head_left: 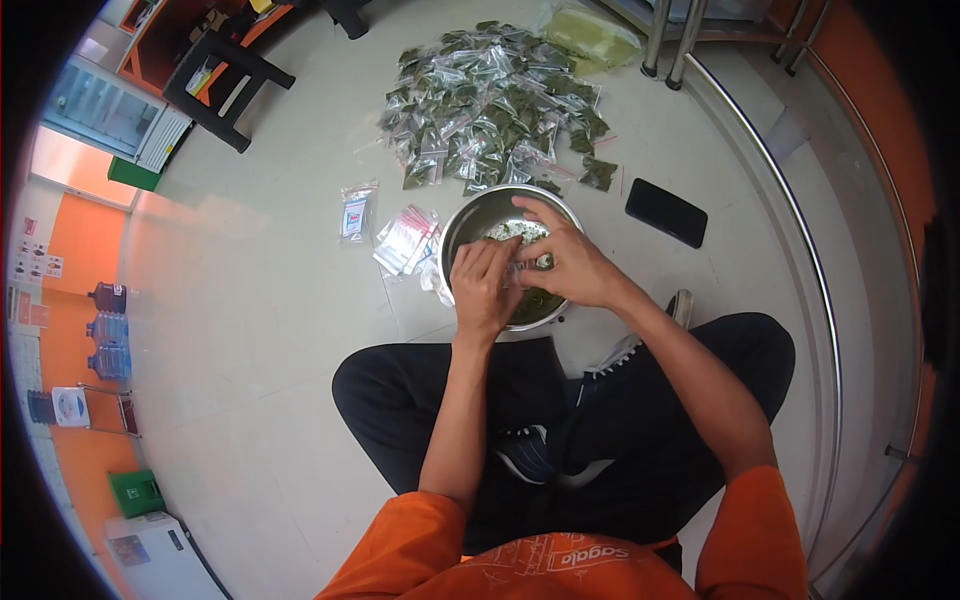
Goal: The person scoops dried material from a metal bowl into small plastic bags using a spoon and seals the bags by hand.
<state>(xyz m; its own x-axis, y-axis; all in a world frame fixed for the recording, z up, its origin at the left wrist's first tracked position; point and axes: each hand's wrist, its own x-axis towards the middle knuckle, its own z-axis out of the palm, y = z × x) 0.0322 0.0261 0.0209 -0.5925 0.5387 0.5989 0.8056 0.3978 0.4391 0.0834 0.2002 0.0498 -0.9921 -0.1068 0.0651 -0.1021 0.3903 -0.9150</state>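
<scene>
A steel bowl (456,222) stands on the floor in front of my crossed legs, with chopped green leaves (538,306) inside. Over it, my left hand (486,284) has its fingers closed at what looks like a small clear plastic bag (513,270), mostly covered by the fingers. My right hand (577,264) meets it from the right, thumb and fingers bent around the same bag, one finger raised. Just left of the bowl lie flat zip bags (408,240) with red strips. Beyond the bowl spreads a heap of filled bags (490,105) of green leaves.
A black phone (666,212) lies right of the bowl, and a sealed packet (356,212) to the left. A large bag of yellowish-green material (592,40) sits behind the heap. A metal rail (775,160) curves along the right; a dark stool (225,90) stands far left.
</scene>
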